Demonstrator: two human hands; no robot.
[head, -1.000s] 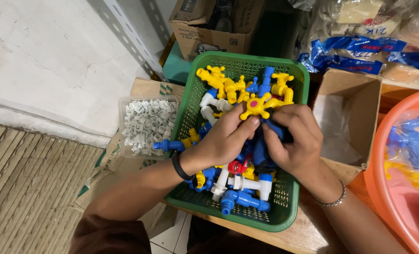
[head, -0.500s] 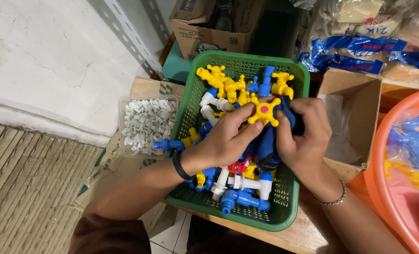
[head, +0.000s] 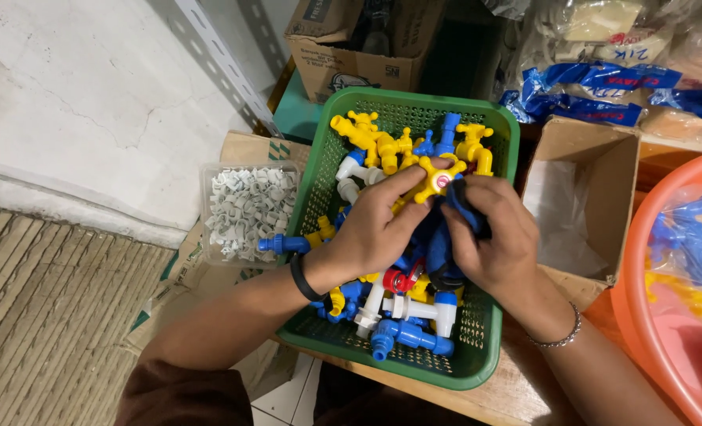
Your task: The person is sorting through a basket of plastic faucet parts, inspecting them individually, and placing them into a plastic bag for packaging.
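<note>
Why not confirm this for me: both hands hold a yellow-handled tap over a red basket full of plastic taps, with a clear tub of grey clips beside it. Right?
Not quite. The head view shows the basket is green, not red. The left hand and right hand do hold the yellow-handled tap over it, beside the clear tub of grey clips.

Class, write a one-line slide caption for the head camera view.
Two hands, left and right, hold a blue tap with a yellow handle over a green basket of plastic taps.
</note>
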